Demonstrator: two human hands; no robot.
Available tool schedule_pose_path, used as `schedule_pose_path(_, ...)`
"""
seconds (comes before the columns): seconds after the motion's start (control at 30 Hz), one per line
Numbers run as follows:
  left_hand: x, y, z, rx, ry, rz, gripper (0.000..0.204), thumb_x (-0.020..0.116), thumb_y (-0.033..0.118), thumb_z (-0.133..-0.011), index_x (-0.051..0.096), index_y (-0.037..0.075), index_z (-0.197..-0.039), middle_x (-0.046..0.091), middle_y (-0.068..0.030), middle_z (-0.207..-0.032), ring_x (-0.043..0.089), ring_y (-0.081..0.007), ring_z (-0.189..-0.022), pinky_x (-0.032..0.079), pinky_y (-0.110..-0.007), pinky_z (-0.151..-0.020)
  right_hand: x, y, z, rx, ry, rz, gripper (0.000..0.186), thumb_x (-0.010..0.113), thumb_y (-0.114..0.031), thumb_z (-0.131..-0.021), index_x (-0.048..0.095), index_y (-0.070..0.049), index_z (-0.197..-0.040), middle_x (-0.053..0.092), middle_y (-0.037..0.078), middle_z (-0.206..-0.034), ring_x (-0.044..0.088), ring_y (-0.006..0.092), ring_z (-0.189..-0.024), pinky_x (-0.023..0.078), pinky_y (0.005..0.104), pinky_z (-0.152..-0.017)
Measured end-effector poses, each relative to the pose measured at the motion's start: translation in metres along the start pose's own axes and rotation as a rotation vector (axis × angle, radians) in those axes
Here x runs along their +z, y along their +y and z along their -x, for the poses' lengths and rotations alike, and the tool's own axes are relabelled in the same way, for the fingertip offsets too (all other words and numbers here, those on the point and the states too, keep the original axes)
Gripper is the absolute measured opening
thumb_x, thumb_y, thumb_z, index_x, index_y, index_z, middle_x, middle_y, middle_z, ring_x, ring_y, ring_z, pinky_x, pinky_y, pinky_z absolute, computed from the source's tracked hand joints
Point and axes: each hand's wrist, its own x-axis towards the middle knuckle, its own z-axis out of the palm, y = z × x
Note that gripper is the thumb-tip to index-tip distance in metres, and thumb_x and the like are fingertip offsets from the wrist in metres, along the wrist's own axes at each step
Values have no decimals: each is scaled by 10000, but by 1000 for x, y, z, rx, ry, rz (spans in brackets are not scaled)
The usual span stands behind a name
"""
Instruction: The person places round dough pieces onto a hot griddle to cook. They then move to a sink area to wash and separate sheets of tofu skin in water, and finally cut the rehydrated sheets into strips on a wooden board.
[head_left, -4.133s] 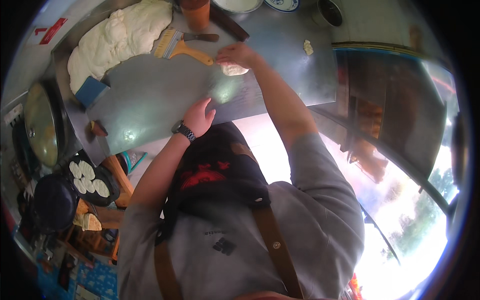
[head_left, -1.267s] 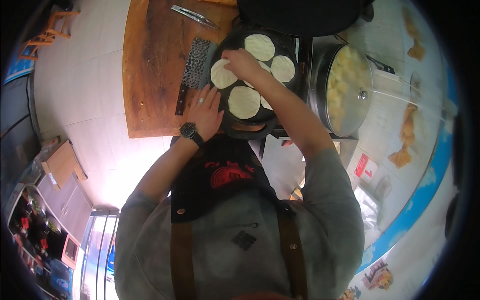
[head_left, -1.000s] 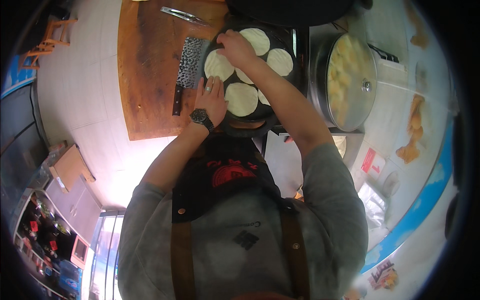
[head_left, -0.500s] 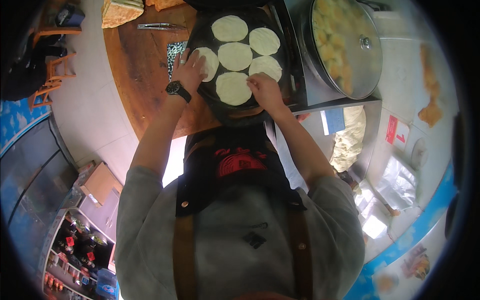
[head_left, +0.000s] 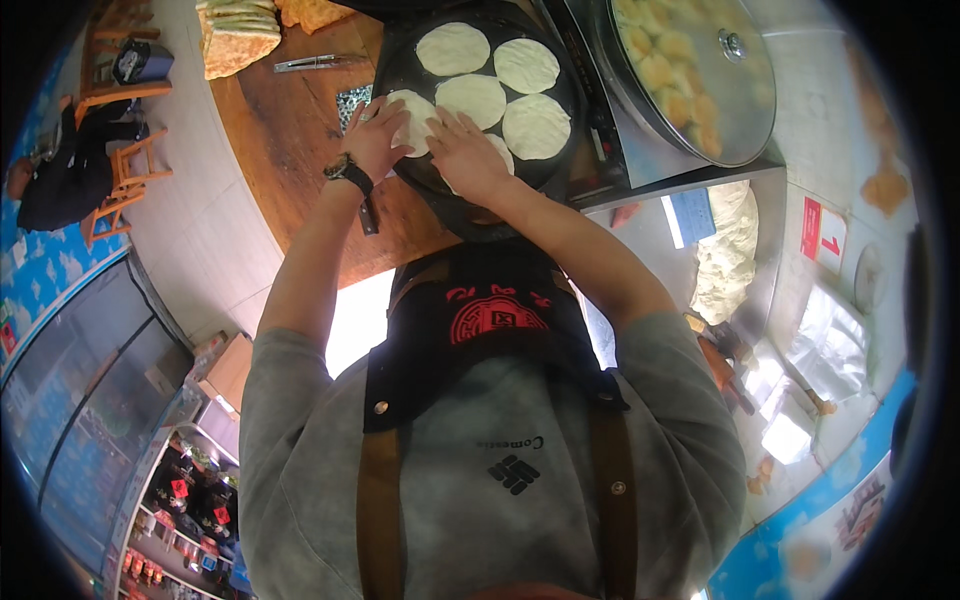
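My left hand (head_left: 377,138), wearing a watch, has its fingers spread over the left edge of the griddle and the pale dough round (head_left: 414,110) there. My right hand (head_left: 463,158) reaches up-left, fingers stretched out over the lower dough round (head_left: 499,153), which it partly hides. Other flattened rounds (head_left: 525,67) lie on the black griddle (head_left: 546,180). A cleaver with a speckled blade (head_left: 353,101) and dark handle lies beside the griddle, partly behind my left hand. Whether either hand presses on the dough is unclear.
A wooden board (head_left: 287,127) holds tongs (head_left: 319,62) and stacked flatbreads (head_left: 240,42). A glass-lidded pan (head_left: 648,70) stands right, dough (head_left: 726,265) and a blue scraper (head_left: 684,219) below it. A dark-clothed person (head_left: 58,185) sits among chairs at upper left.
The view has turned from the steel dough counter to the griddle. Since half a second ago, my right hand has moved left and its fingers have stretched out; my left hand remains at the griddle's left.
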Motion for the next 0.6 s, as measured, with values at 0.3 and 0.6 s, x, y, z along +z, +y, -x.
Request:
schedule_pose_path(0.3,-1,-10,-4,101,205,24,352,701,42,-692,686,79,-1042,634,-41,-1251,523,-322,-1211,421,-430,-1036,-3,26,23,150,124,-82,332,580,-100,-871,620,-5,-1187,555,161,-1346,490,327,-1288,354,424,-1110)
schedule_pose_path(0.6,14,36,-27,225,229,7,402,631,43,-749,625,-9,-1147,582,-181,-1286,487,-387,-1224,382,-474,-1058,-16,68,45,264,206,-18,397,578,-54,-835,613,-54,-1231,529,175,-1371,447,354,-1329,357,433,-1113)
